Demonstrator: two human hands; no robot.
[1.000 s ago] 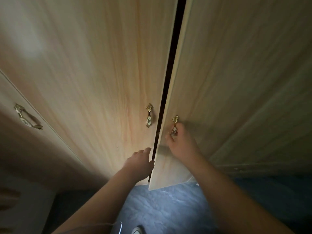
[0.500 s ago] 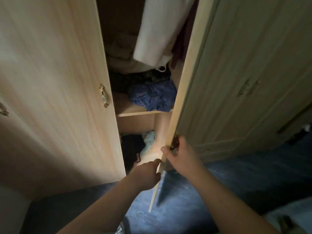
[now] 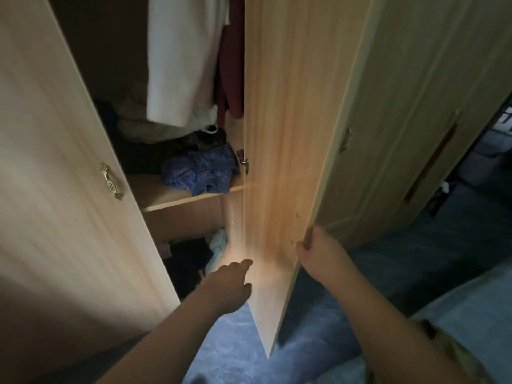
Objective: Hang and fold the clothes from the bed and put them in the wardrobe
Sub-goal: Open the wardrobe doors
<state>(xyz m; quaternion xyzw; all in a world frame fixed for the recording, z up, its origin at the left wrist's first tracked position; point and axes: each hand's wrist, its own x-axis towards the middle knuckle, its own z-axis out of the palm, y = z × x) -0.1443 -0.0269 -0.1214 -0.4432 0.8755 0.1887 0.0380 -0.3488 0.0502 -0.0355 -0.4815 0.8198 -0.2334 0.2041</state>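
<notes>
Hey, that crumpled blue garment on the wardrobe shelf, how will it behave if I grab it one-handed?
The blue garment lies in soft crumpled folds, so it will probably flop and unfold when lifted. It looks thin, likely light. It sits near the shelf front, so a push could slide it off.

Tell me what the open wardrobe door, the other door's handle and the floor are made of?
The open door is likely wood-grain laminate board, matte: regular streaks, thin pale edge. The handle seems brass-toned metal, it glints, with a pale oval inset, perhaps ceramic. The floor is probably blue carpet, mottled and dull; dimness leaves it open.
</notes>
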